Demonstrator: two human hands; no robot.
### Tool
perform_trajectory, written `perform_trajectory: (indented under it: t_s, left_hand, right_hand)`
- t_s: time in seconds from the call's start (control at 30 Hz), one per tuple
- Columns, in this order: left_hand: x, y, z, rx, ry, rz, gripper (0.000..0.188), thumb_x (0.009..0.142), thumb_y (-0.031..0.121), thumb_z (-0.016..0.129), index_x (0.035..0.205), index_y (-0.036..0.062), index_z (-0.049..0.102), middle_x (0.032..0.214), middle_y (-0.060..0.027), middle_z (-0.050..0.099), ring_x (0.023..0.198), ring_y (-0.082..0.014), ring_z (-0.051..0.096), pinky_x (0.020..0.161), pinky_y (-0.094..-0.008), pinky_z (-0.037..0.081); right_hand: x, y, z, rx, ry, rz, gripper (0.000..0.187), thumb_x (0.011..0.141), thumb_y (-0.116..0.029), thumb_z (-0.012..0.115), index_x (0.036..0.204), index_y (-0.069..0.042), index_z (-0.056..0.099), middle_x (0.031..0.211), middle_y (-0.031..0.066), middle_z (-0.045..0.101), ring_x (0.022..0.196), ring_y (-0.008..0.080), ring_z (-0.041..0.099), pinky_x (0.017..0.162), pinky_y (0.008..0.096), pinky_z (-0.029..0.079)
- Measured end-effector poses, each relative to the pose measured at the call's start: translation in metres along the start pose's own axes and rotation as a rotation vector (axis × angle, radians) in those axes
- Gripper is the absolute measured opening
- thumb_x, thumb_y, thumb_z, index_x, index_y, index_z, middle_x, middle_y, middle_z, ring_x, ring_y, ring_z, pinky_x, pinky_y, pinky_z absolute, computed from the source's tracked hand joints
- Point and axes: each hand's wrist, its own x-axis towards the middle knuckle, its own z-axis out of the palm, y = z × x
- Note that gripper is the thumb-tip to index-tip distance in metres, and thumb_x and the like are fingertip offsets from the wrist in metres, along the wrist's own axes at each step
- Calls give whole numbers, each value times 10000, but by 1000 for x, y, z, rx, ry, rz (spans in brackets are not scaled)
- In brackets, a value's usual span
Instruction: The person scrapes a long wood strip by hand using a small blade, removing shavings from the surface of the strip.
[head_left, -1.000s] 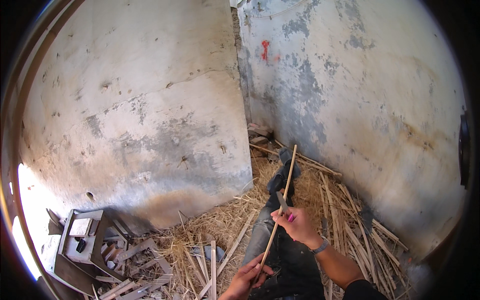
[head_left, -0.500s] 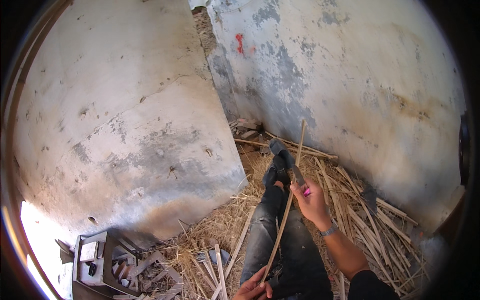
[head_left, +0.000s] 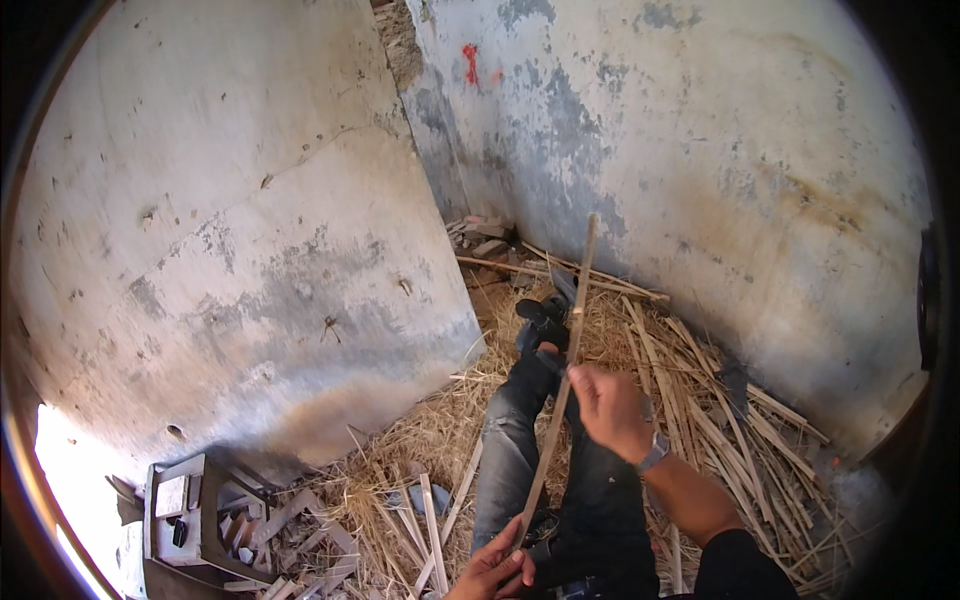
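Observation:
A long, thin bamboo strip [head_left: 551, 432] slants up and away over my legs. My left hand [head_left: 492, 568] grips its near end, fingers pinched round it. My right hand [head_left: 612, 412] is closed on a knife [head_left: 551, 360], whose dark blade points left across the strip at about its middle. The handle is mostly hidden inside my fist. A pale nick shows on the strip a little beyond the blade. Both of my legs [head_left: 510, 450], in worn dark trousers, stretch out under the work toward the far corner.
Split strips [head_left: 720, 430] lie heaped at the right. Pale shavings [head_left: 400, 450] cover the floor around my legs. A small metal-framed box [head_left: 195, 520] with wood scraps stands at lower left. A leaning slab [head_left: 270, 250] and a stained wall [head_left: 720, 180] close in ahead; broken bricks [head_left: 485, 240] fill the corner.
My right hand has turned over and come slightly nearer. The knife blade has swung from pointing away along the strip to pointing left across it. My left hand keeps its hold.

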Motion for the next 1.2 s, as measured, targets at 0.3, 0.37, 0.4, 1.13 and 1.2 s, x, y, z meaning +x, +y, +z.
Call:
perform_trajectory:
  t_s: [0.3, 0.37, 0.4, 1.13, 1.2]
  left_hand:
    - [29, 23, -5, 173, 216, 174, 712, 1074, 227, 523, 1654, 75, 139, 717, -20, 578, 438, -63, 379, 406, -201, 297]
    - [29, 25, -11, 142, 188, 140, 720, 1071, 229, 532, 1653, 71, 137, 714, -19, 575, 438, -63, 376, 410, -200, 293]
    - [28, 27, -13, 111, 164, 114, 728, 1069, 230, 540, 1652, 67, 136, 710, -17, 571, 438, -63, 373, 413, -198, 288]
    - [-4, 3, -4, 242, 10, 118, 732, 1071, 237, 576, 1653, 69, 166, 784, -51, 628, 520, -71, 435, 481, -203, 346]
    - [-6, 1, -3, 282, 4, 105, 730, 1073, 243, 572, 1657, 87, 163, 797, -51, 630, 525, -70, 433, 487, -203, 350]
  right_hand:
    - [-104, -39, 65, 143, -310, -229, 332, 1019, -320, 619, 785, -87, 642, 624, 121, 623, 534, 345, 630, 476, 442, 483]
    - [-114, -39, 67, 130, -349, -232, 338, 1022, -332, 613, 793, -86, 650, 630, 119, 631, 540, 343, 634, 476, 442, 487]
    - [-116, -39, 69, 121, -389, -240, 345, 1024, -343, 608, 802, -85, 658, 636, 116, 638, 546, 341, 638, 476, 441, 491]
    - [1, 29, 43, 418, -90, 163, 591, 1104, -469, 458, 707, -43, 560, 554, -8, 402, 501, 92, 385, 487, 325, 288]
    - [7, 37, 42, 426, -70, 144, 600, 1105, -487, 445, 693, -60, 530, 553, -22, 367, 497, 79, 351, 485, 314, 273]
